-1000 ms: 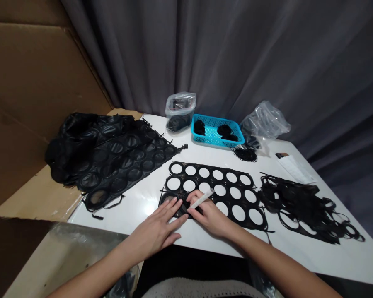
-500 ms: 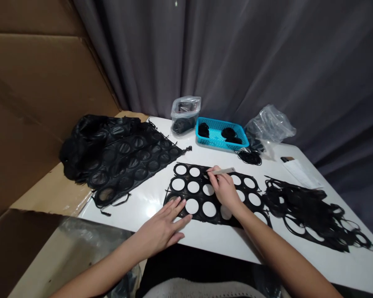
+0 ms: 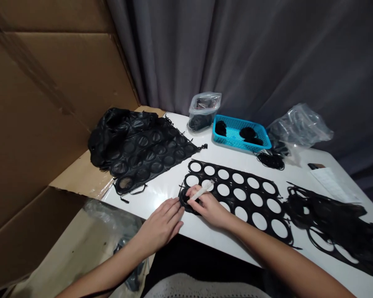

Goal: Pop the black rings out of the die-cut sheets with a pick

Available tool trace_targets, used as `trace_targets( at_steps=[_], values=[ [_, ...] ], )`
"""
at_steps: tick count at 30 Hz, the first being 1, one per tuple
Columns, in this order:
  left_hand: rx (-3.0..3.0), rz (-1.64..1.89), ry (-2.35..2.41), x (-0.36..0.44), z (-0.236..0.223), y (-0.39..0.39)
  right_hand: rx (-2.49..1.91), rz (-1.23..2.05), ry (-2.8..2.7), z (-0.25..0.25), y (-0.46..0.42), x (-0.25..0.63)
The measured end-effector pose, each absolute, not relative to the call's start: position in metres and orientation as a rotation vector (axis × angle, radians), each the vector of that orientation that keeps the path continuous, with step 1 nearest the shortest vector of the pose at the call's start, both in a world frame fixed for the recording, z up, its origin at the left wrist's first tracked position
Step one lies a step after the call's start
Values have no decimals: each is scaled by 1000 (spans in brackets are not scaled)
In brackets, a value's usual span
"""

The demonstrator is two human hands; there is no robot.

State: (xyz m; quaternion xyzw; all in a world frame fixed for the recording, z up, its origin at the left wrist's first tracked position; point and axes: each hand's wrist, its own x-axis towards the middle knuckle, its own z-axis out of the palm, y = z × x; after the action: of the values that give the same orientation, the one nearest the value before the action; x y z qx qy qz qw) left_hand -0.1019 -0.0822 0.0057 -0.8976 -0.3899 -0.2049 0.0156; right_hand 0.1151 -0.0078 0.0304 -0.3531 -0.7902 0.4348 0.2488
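Observation:
A black sheet with rows of round cutouts (image 3: 247, 182) lies flat on the white table, the table showing through most holes. My right hand (image 3: 209, 207) is closed around a slim whitish tool (image 3: 202, 191), held like a pen. Its working end points down into the ring at the sheet's near left corner and is hidden by the fingers. Flat beside that corner, my left hand (image 3: 164, 223) has its fingers stretched out, the tips at the sheet's edge. Farther left lies a heap of black sheet material with circles (image 3: 149, 155).
Behind stand a blue basket (image 3: 230, 142) with black bundles, a clear container (image 3: 202, 116), a plastic bag (image 3: 301, 124) and black cord loops (image 3: 270, 160). At right are black cut-out scraps (image 3: 342, 223), a white paper (image 3: 334, 184) and a phone (image 3: 315, 166). A cardboard wall (image 3: 49, 103) rises at left.
My right hand has moved with the tool from the sheet's far row to its near left corner ring. My left hand has drawn back slightly, fingers closer together. The view has swung left.

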Motion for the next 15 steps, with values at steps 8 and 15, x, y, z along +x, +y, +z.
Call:
trace_targets(
  at_steps=[8,15],
  values=[
    [-2815,-609,-1221,-102,1,-80,-969,1156,-2167,26,-10,113],
    [-2825,-597,-1186,-101,2,-77,-976,1159,-2171,27,-11,113]
  ],
)
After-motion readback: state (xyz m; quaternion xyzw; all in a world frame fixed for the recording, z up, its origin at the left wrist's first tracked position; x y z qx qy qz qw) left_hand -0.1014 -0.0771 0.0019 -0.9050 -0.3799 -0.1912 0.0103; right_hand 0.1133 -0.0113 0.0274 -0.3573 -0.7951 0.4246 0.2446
